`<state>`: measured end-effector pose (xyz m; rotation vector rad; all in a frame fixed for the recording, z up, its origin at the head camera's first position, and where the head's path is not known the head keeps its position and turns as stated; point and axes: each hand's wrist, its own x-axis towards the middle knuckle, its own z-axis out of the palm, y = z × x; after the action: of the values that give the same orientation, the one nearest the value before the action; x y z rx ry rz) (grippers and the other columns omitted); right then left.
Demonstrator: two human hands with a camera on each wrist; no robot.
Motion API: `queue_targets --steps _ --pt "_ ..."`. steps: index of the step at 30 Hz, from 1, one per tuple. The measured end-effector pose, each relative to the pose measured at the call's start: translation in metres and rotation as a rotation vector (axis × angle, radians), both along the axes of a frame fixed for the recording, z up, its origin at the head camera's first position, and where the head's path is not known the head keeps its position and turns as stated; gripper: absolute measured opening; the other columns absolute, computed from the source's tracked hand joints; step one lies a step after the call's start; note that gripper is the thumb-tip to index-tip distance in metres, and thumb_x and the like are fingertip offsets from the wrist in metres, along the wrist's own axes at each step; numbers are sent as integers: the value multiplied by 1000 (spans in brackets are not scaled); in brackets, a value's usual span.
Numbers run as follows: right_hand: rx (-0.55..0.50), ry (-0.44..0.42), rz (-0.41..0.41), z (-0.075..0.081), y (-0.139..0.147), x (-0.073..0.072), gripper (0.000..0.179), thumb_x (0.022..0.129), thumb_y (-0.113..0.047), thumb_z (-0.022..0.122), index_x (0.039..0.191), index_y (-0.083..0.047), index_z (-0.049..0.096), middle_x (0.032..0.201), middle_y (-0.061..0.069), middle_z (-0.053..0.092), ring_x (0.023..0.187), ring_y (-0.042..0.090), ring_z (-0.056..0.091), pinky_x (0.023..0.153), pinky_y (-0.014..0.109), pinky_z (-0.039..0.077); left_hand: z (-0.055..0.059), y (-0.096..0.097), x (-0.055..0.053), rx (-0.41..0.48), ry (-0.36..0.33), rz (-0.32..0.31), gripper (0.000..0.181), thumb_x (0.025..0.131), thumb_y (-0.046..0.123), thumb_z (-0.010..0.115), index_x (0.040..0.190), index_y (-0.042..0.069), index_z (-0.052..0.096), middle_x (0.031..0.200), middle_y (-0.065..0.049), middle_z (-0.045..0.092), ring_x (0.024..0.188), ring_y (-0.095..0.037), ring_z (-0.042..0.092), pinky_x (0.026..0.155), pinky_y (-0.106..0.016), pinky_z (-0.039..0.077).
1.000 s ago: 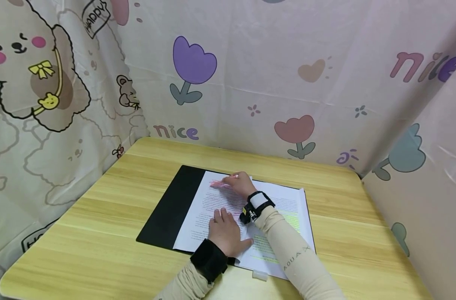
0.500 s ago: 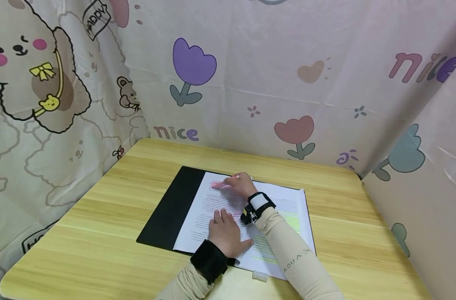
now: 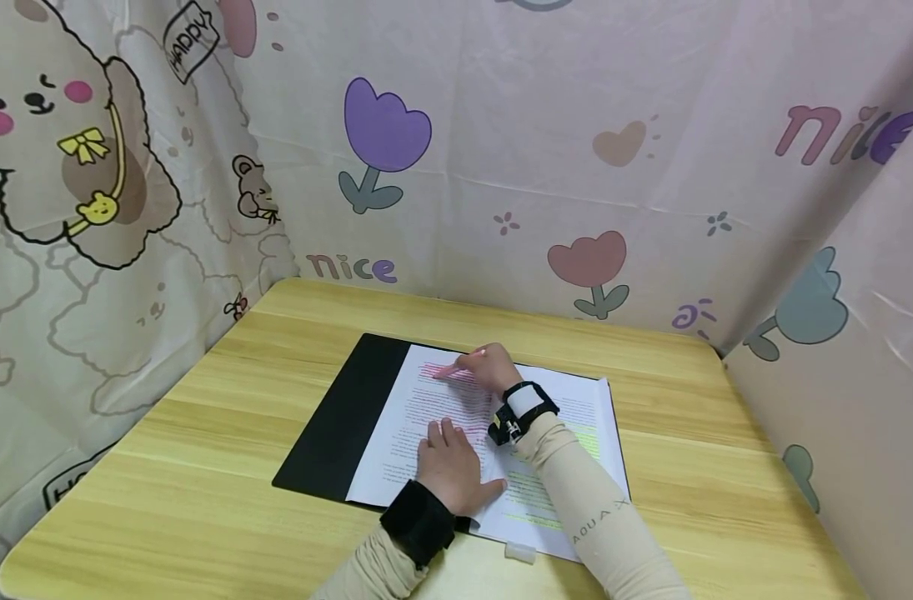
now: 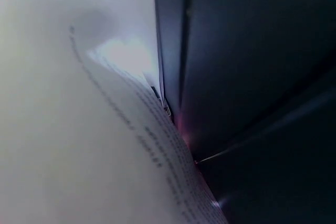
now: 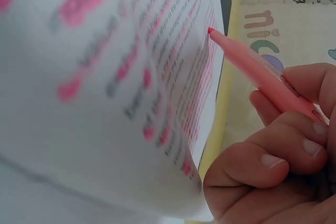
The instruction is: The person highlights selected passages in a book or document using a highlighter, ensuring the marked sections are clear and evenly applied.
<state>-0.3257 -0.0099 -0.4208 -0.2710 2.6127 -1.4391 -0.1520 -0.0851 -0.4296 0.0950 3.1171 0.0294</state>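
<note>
A pink highlighter [image 5: 254, 72] is pinched between the thumb and fingers of my right hand [image 3: 494, 368]. Its pink tip touches or hovers close over the printed left page [image 3: 384, 454], near the top, where several lines carry pink marks. My left hand [image 3: 453, 468] lies flat lower on the open pages, fingers spread, thumb reaching onto the right page [image 3: 576, 385]. That page shows yellow highlighting and is partly covered by my right forearm. Under the pages lies a black folder [image 3: 332, 425]. The left wrist view holds only blurred paper [image 4: 79, 145] and dark cover, without the hand.
A small whitish translucent piece [image 3: 520, 552] sits at the folder's near edge. The wooden table [image 3: 201, 433] extends around the folder. Patterned curtains [image 3: 486, 150] stand behind it and at both sides.
My right hand has slid a little to the right with the highlighter, its tip moving along the upper lines of the left page. My left hand has stayed in place.
</note>
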Motion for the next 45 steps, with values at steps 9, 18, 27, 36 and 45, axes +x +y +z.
queue_targets --steps 9,18,27,36,45 --pt "39 -16 7 5 5 -2 48 88 -17 73 49 -16 44 52 -8 32 49 10 28 48 27 24 0 -2 0 -1 0 -3 104 83 79 60 141 -7 58 147 -29 51 137 -46 47 105 -53 44" --pt "92 -32 -9 11 10 -1 34 88 -17 74 63 1 60 55 -6 37 54 12 34 52 29 27 1 -1 1 3 8 2 103 83 78 62 141 -7 58 147 -29 51 137 -45 48 105 -52 44" --pt "152 -19 -22 17 17 0 30 89 -20 74 75 6 67 61 -5 44 58 13 40 53 28 31 -1 0 0 -6 4 4 103 83 79 61 142 -5 58 148 -28 51 137 -45 48 105 -52 44" --pt "149 -21 -11 16 26 0 45 88 -19 72 50 -13 48 52 -8 33 49 10 26 48 27 21 -2 0 0 -22 12 3 103 82 80 61 140 -5 60 147 -28 52 135 -45 49 104 -51 45" --pt "171 -22 -10 18 35 0 46 89 -21 73 52 -13 48 54 -7 32 50 12 29 49 28 23 -1 1 0 -22 8 4 104 83 81 59 142 -5 58 148 -28 51 137 -45 48 105 -51 45"
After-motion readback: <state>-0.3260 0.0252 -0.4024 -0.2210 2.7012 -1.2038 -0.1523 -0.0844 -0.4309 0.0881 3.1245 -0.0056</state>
